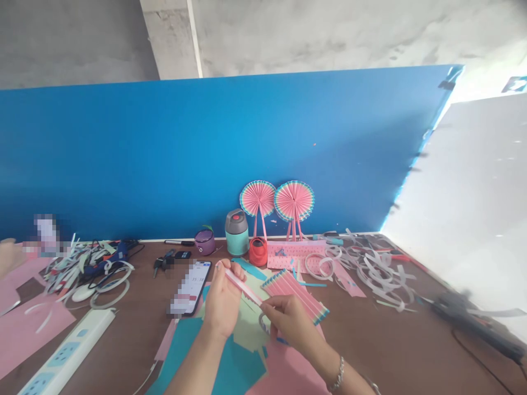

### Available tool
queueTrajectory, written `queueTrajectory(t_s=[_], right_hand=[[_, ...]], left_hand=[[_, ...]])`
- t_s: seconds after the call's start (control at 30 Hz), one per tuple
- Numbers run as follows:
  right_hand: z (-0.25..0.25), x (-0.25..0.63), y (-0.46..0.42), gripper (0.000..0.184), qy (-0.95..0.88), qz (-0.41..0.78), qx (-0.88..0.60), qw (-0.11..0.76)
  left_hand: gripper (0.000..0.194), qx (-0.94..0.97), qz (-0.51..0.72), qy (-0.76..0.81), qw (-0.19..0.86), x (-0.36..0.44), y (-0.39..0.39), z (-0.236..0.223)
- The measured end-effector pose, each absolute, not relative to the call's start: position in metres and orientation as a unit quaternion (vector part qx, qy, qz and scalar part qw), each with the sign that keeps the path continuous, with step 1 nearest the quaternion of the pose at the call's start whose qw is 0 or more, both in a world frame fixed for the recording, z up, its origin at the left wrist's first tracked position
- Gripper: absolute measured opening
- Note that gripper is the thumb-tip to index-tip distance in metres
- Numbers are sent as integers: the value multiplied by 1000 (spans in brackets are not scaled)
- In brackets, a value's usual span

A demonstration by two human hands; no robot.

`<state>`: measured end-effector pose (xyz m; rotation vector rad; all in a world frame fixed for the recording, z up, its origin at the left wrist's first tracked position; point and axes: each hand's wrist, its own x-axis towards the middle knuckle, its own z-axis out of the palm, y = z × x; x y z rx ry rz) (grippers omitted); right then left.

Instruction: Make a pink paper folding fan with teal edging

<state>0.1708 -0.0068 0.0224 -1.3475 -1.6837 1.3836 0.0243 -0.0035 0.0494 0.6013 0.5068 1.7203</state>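
Note:
A narrow pink-and-white paper strip [244,286] stretches between my hands above a pile of coloured paper. My left hand [222,304] is closed around its upper end. The fingertips of my right hand [290,318] pinch the lower end. Partly hidden beside my right fingers is a grey ring [264,322], which looks like a roll of tape. Just beyond that hand lies a pleated pink paper [295,296] with blue-edged ends. Teal sheets [239,365], pale yellow sheets [247,332] and a pink sheet [284,367] spread beneath both hands.
Two round pleated fans [258,198] lean on the blue partition [185,148], behind a teal jar [237,238] and red container [258,252]. Curled white strips [376,274] and a black glue gun [473,318] lie right. Left are a phone [192,288], power strip [68,351] and another person's hand [10,258].

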Motion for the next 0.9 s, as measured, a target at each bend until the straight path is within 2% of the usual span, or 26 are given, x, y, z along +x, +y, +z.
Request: queueTrajectory(t_s=[0.9], right_hand=[[24,173,-3,27,-599,530,-537,270]], left_hand=[[16,226,725,183,625,24,-6,54]])
